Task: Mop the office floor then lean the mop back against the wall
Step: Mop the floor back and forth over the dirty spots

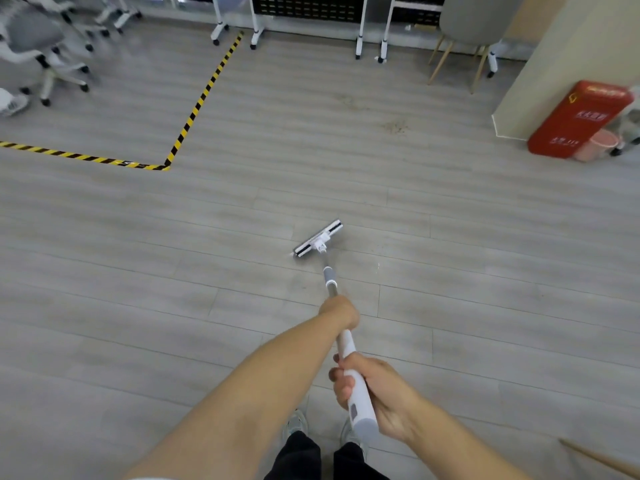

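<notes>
A white mop with a flat head rests on the grey plank floor just ahead of me. Its pole runs back toward my body. My left hand grips the pole partway down. My right hand is wrapped round the white upper handle, close to my waist. A dirty patch marks the floor farther ahead on the right.
Yellow-black tape makes a corner on the floor at left, with wheeled office chairs behind it. White wheeled frames and a grey chair line the back. A beige wall corner, a red box and a pink bucket stand at right.
</notes>
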Tool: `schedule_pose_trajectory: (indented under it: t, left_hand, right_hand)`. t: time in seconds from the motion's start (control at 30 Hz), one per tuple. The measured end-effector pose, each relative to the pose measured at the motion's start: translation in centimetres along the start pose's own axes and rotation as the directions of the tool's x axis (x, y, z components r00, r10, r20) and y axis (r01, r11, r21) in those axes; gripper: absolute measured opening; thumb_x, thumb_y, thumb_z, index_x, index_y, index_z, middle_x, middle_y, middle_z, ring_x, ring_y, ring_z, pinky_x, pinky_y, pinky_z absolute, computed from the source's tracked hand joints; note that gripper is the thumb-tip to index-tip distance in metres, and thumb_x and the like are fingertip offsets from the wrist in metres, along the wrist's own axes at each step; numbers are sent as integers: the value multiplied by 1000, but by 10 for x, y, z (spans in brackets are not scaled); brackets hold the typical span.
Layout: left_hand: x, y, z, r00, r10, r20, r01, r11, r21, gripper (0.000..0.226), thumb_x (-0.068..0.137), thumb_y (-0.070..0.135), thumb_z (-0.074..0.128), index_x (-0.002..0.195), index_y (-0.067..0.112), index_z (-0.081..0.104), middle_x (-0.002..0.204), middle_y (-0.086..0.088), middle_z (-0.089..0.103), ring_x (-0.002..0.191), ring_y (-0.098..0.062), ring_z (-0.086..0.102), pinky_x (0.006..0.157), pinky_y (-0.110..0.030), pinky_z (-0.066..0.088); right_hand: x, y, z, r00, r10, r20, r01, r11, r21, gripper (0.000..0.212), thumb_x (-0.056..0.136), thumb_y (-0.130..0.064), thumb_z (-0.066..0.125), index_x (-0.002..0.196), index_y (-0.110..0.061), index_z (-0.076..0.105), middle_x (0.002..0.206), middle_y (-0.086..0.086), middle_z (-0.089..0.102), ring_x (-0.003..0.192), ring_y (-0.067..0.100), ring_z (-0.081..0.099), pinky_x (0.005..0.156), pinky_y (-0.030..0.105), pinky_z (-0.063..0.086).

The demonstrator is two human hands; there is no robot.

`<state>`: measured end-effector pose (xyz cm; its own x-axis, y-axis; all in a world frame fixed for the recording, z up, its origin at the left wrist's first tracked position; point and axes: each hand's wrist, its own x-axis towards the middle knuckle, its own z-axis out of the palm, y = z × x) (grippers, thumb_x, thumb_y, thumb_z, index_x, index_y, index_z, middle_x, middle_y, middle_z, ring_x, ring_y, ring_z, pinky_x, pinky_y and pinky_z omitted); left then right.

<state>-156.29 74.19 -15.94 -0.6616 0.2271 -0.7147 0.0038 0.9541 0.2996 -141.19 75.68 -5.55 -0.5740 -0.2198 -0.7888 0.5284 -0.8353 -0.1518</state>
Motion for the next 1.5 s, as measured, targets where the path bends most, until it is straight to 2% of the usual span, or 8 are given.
schedule_pose_trajectory:
  t: [0.2,0.4,0.7,0.83,1.1,1.2,1.3,1.5]
  left_hand:
    - [5,-15,65,974,-134,182,186,934,-306,45,92,17,51,135,3,51,123,-14,63,105,-29,66,74,-33,59]
    - [6,-33,122,923,-103,372,290,820,-492,34,88,12,62,119,3,55,102,-13,66,87,-22,67,73,-33,60]
    - [-5,-67,160,856,-104,506,451,630,-632,13,93,8,58,104,3,63,78,-7,66,67,-16,67,62,-27,54]
    - [-8,-89,155,846,-130,517,510,483,-712,6,98,5,55,93,3,59,72,-9,59,58,-20,61,65,-36,56]
    - [-46,-127,118,868,-17,495,444,470,-763,24,102,17,56,118,1,63,92,-13,72,79,-25,71,73,-38,60]
    - [-59,-135,110,835,20,550,505,372,-779,28,103,20,54,118,1,67,106,-17,75,99,-30,73,91,-44,59]
    - [-78,-136,101,802,34,596,582,177,-794,28,103,19,55,109,-6,66,83,-15,70,73,-25,66,74,-38,61]
    - [-116,-181,79,735,78,673,607,367,-705,9,90,0,63,94,2,55,61,-8,52,49,-17,49,50,-29,49]
  right_hand:
    - [2,13,-41,974,74,-215,-155,907,-391,36,85,7,54,118,-3,43,70,16,50,51,25,51,51,35,52]
    - [19,34,-87,906,-190,-377,-302,332,-894,74,92,-16,59,150,-22,13,104,6,61,69,17,61,57,28,55]
    - [47,74,-143,937,-48,-347,-284,473,-834,76,85,-24,63,148,-23,19,115,13,60,88,29,70,78,43,63]
    - [57,54,-150,962,193,-195,-273,589,-760,43,94,-29,66,131,-17,50,113,14,68,88,24,73,81,42,62]
    - [120,28,-126,943,-10,-333,-250,638,-728,33,102,-36,53,113,-10,68,101,15,74,93,30,73,88,48,61]
    - [133,48,-110,920,-20,-391,-250,740,-624,46,104,-49,46,109,-10,69,93,12,76,88,26,74,75,38,61]
    - [140,55,-94,905,-76,-418,-233,734,-638,39,105,-43,47,94,-9,63,66,5,67,49,14,61,45,25,48]
    - [172,60,-69,906,-77,-416,-138,876,-463,27,103,-26,55,106,0,64,98,20,69,84,30,69,71,37,58]
